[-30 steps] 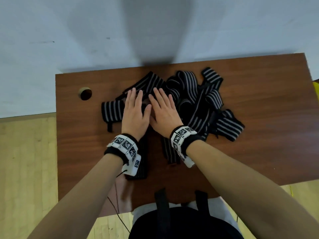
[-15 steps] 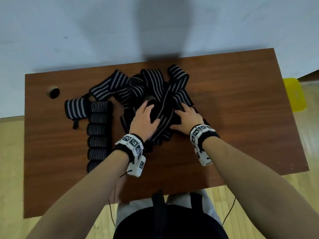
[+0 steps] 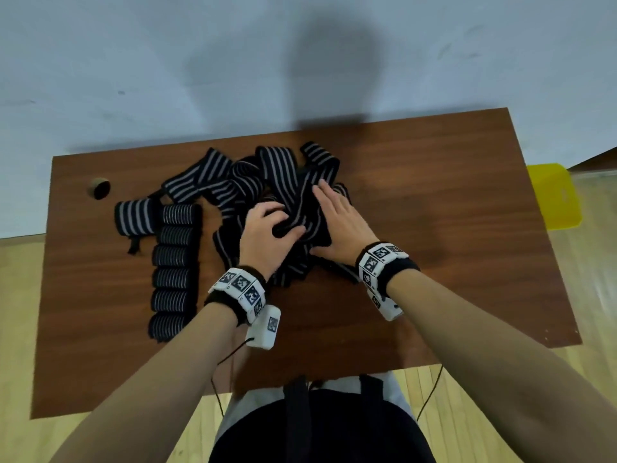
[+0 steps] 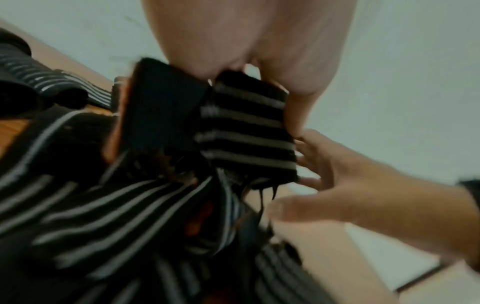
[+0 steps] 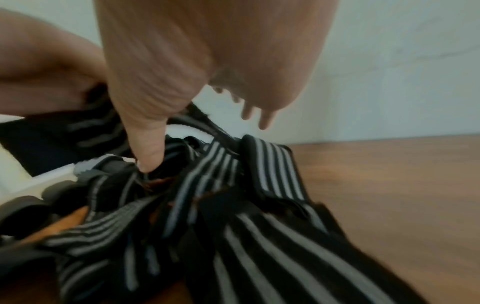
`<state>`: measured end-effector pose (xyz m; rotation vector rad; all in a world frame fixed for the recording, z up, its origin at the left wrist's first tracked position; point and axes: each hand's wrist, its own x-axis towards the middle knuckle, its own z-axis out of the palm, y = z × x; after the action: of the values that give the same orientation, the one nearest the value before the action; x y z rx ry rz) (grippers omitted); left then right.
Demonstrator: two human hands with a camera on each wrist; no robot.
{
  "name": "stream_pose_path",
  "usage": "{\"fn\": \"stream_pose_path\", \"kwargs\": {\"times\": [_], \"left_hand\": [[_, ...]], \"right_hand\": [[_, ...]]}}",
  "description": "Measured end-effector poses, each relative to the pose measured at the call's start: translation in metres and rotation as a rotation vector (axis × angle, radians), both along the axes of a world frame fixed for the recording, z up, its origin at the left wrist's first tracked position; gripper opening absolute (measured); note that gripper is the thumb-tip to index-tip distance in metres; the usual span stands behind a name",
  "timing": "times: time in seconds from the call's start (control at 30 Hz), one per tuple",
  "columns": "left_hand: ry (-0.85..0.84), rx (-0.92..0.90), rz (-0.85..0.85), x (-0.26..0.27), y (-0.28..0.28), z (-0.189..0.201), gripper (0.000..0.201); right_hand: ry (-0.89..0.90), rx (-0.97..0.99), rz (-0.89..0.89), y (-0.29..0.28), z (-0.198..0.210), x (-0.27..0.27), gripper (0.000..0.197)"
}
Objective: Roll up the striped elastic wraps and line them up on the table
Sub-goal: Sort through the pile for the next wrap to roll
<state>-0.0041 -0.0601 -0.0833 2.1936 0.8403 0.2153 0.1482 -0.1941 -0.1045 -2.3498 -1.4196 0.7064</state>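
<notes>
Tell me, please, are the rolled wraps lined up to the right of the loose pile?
No, the rolled wraps stand in a column left of the loose pile on the table.

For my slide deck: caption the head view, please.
Left hand grips a wrap end from the tangled pile beside rolled wraps.

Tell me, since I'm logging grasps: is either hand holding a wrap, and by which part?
The left hand grips one loose wrap by its plain black end. The right hand lies open on the pile.
</notes>
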Motion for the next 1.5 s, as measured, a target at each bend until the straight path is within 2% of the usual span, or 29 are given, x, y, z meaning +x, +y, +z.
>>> {"fn": "stream_pose_path", "kwargs": {"times": [0.03, 0.1, 0.2, 0.27, 0.4, 0.5, 0.6, 0.67, 0.7, 0.77, 0.83, 0.87, 0.9, 0.97, 1.07, 1.17, 1.23, 1.33, 1.4, 1.43, 1.5], "left_hand": [[-0.066, -0.165, 0.006, 0.005, -0.002, 0.011, 0.025], [-0.149, -0.409, 0.021, 0.012, -0.004, 0.032, 0.029], [-0.224, -0.615, 0.120, 0.006, 0.006, 0.057, 0.028], [-0.263, -0.777, 0.172, 0.000, 0.019, 0.067, 0.024], [-0.338, -1.037, 0.218, -0.007, 0.033, 0.089, 0.039], [-0.386, -1.112, 0.127, -0.012, 0.035, 0.106, 0.012], [-0.359, -1.035, -0.004, -0.021, 0.040, 0.117, 0.011], [-0.395, -0.984, 0.041, -0.026, 0.049, 0.119, 0.016], [-0.422, -0.972, 0.109, -0.028, 0.055, 0.118, 0.017], [-0.431, -0.932, 0.245, -0.031, 0.067, 0.110, 0.020], [-0.355, -0.900, 0.328, -0.033, 0.072, 0.098, 0.029], [-0.310, -0.886, 0.348, -0.033, 0.070, 0.092, 0.033], [-0.277, -0.873, 0.355, -0.033, 0.067, 0.088, 0.037], [-0.237, -0.858, 0.359, -0.034, 0.058, 0.082, 0.043], [-0.217, -0.818, 0.406, -0.034, 0.046, 0.072, 0.051], [-0.263, -0.727, 0.505, -0.034, 0.039, 0.071, 0.066], [-0.317, -0.663, 0.488, -0.033, 0.037, 0.078, 0.068], [-0.396, -0.750, 0.387, -0.024, 0.039, 0.093, 0.038], [-0.437, -0.893, 0.335, -0.018, 0.038, 0.103, 0.052], [-0.447, -0.934, 0.300, -0.014, 0.037, 0.109, 0.059], [-0.475, -0.923, 0.213, -0.007, 0.032, 0.122, 0.069]], "right_hand": [[0.006, 0.063, 0.078, 0.006, 0.006, -0.006, 0.117], [0.074, 0.160, 0.081, 0.016, 0.018, -0.014, 0.094], [0.239, 0.261, -0.193, 0.013, 0.031, -0.006, 0.054], [0.250, 0.303, -0.329, 0.009, 0.036, 0.003, 0.035], [0.224, 0.258, -0.412, 0.013, 0.043, 0.009, 0.021], [0.305, 0.280, -0.481, 0.013, 0.040, 0.006, 0.023], [0.308, 0.358, -0.677, 0.010, 0.034, 0.002, 0.020], [0.282, 0.379, -0.834, 0.002, 0.031, -0.002, 0.022], [0.305, 0.313, -0.868, -0.002, 0.027, -0.005, 0.028], [0.348, 0.005, -0.748, -0.014, 0.013, -0.009, 0.046], [0.315, -0.356, -0.453, -0.024, -0.002, -0.018, 0.083], [0.237, -0.468, -0.344, -0.027, -0.010, -0.022, 0.096], [0.144, -0.515, -0.292, -0.028, -0.015, -0.028, 0.100], [0.028, -0.497, -0.352, -0.026, -0.019, -0.035, 0.088], [0.028, -0.395, -0.367, -0.026, -0.016, -0.040, 0.052], [0.167, -0.012, -0.332, -0.030, 0.000, -0.044, 0.031], [0.297, 0.253, -0.418, -0.028, 0.024, -0.044, 0.027], [0.505, 0.582, -0.654, -0.012, 0.073, -0.039, 0.040], [0.611, 0.722, -0.714, 0.002, 0.103, -0.033, 0.043], [0.602, 0.748, -0.710, 0.009, 0.115, -0.031, 0.039], [0.579, 0.771, -0.672, 0.018, 0.134, -0.027, 0.027]]}}
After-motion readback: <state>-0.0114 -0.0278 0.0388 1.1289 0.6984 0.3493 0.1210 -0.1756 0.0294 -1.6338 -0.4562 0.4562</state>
